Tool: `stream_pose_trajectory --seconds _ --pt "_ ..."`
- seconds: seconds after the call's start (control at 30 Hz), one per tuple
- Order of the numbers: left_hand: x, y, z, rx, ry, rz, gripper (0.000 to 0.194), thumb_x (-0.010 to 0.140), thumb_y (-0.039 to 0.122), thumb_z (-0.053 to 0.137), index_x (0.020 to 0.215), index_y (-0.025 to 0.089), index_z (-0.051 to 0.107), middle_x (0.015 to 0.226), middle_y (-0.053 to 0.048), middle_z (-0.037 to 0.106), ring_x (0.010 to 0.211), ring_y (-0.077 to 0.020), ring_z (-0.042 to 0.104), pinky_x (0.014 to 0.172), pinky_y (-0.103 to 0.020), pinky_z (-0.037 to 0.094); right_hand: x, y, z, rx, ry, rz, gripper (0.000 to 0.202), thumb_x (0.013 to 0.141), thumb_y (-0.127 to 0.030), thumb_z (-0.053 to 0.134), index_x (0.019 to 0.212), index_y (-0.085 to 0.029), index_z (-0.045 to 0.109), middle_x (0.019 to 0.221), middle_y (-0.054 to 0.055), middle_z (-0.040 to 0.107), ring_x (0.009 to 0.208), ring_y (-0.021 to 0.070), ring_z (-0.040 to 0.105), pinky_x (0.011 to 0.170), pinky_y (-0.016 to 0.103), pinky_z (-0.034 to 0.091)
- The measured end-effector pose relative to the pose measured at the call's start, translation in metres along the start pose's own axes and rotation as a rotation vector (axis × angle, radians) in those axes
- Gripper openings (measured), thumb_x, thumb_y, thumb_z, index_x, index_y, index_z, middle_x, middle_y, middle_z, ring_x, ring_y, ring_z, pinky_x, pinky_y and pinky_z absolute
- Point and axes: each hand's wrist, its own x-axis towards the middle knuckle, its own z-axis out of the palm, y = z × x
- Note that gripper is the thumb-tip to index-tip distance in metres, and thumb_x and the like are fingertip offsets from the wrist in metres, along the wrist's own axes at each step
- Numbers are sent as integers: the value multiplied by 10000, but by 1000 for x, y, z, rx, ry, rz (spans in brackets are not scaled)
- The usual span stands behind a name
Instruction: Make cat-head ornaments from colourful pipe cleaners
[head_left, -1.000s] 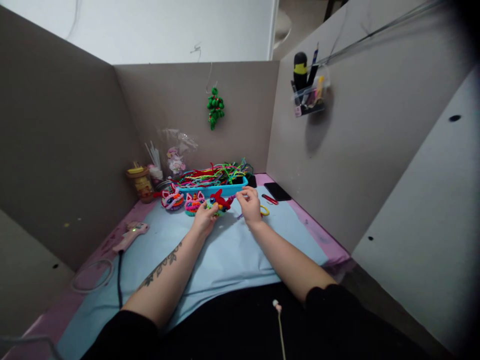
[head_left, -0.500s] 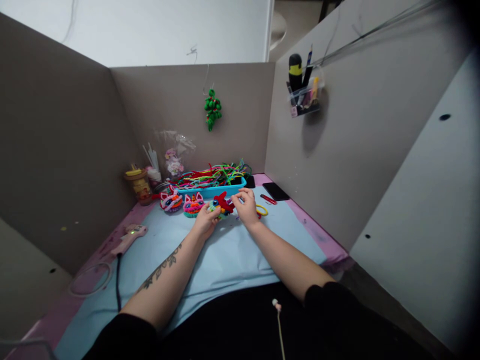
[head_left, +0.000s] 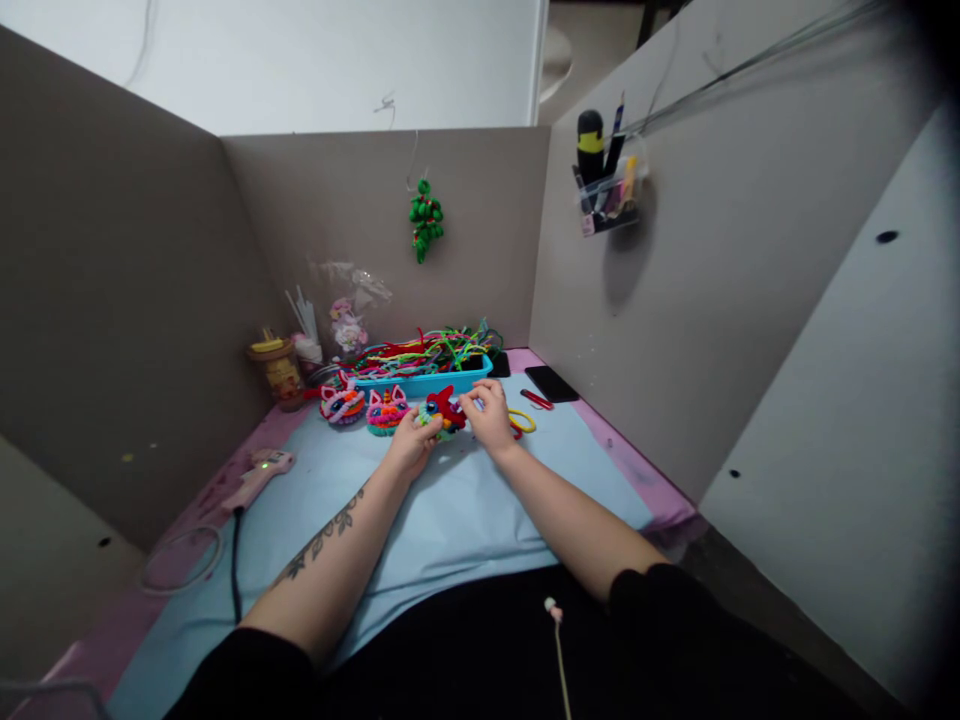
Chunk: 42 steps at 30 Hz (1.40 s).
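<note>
One colourful fuzzy figure (head_left: 444, 408) is mid-frame above the desk (head_left: 480, 510), held in the curled left hand (head_left: 411, 440); the right hand (head_left: 487, 413), fingertips pinched on its red edge, has come closer than a second ago, suggesting finer work there.

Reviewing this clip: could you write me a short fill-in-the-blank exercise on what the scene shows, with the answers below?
1. The left hand grips a fuzzy figure, while the ____ hand is at its red part.
2. The tray under the colourful strands is ____.
3. The ornament hanging at the back panel is mostly ____.
4. The pink glue gun lies on the table's ____ side.

Missing words: right; blue; green; left
</note>
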Motion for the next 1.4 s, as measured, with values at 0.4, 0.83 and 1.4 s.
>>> stream_pose_trajectory --seconds 0.4,0.83,1.4 --pt "-1 1 2 10 12 11 506 518 156 824 937 150 542 766 -30 685 671 -153 651 658 -262 489 2 8 3 63 -10 44 134 711 -302 593 619 -206 574 906 46 499 943 192 513 912 327 367" --pt "1 -1 -1 15 38 0 512 508 174 830 931 150 543 781 -40 688 682 -164 654 659 -272 492 3 11 4 143 -14 86 140 687 -317 621 599 -211 600 856 39 537 892 191 523 905 335 378" --pt "0 -1 3 19 78 14 548 504 174 832 939 156 500 758 -25 672 663 -156 649 656 -271 488 6 12 1 214 -101 164 73 631 -300 681 637 -228 671 853 31 587 910 198 526 920 346 364"
